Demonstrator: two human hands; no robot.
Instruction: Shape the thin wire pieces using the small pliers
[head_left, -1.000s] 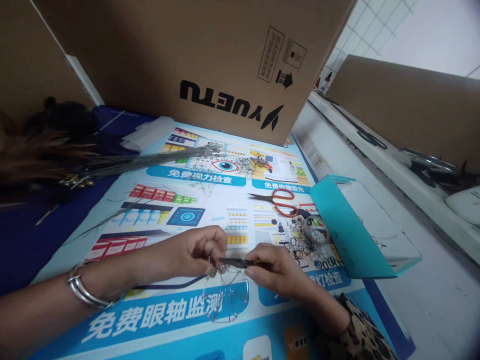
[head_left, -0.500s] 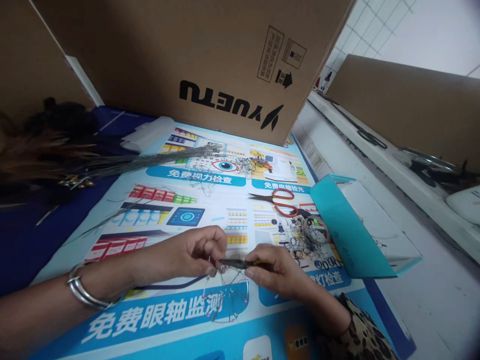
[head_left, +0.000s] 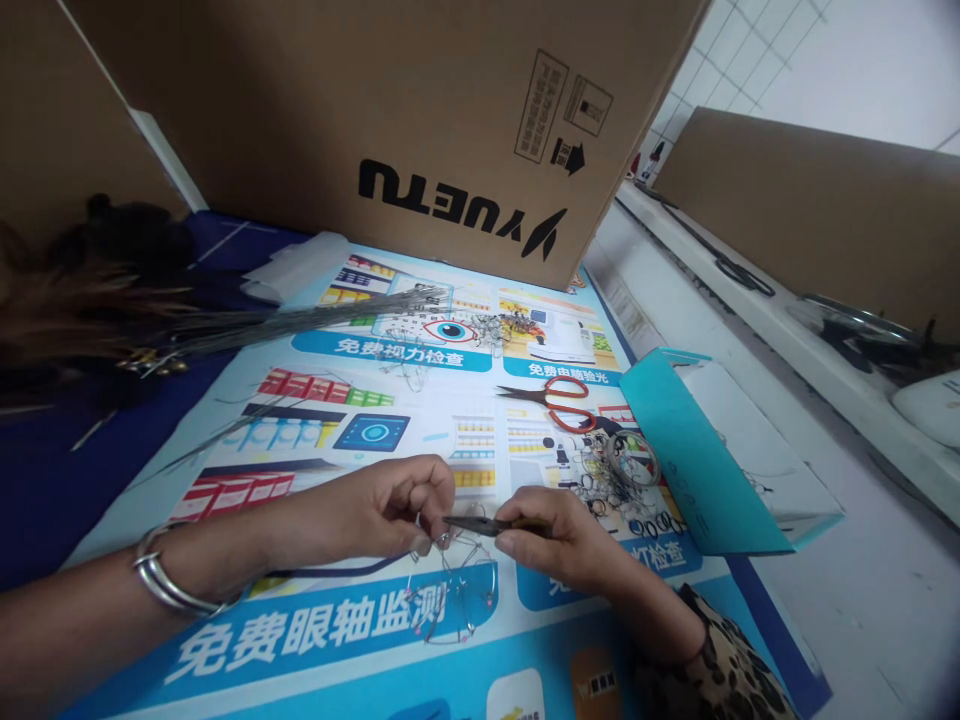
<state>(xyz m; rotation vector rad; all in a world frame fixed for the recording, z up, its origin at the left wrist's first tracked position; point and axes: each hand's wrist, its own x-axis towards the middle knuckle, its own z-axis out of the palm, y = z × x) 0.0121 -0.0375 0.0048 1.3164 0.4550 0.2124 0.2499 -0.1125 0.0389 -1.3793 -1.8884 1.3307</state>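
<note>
My left hand (head_left: 401, 508), with a silver bangle at the wrist, pinches a thin bent wire piece (head_left: 444, 542) between thumb and finger. My right hand (head_left: 559, 535) is wrapped round a pair of pliers (head_left: 480, 524), whose dark, narrow jaws point left and reach close to the left fingertips. Whether the jaws touch the wire, I cannot make out. Just below the hands, a loose tangle of fine wire pieces (head_left: 454, 605) with small pinkish beads lies on the printed sheet (head_left: 510, 640).
Red-handled scissors (head_left: 551, 400) lie beyond my right hand. Nearby are a heap of wire rings (head_left: 619, 470) and a teal box (head_left: 697, 470). A bundle of thin wires (head_left: 330, 315) runs in from the left. A large cardboard box (head_left: 420, 110) stands at the back.
The pliers and my right hand have shifted very slightly right, so the jaw tips sit a little farther from the left fingers. My left hand stays nearly still.
</note>
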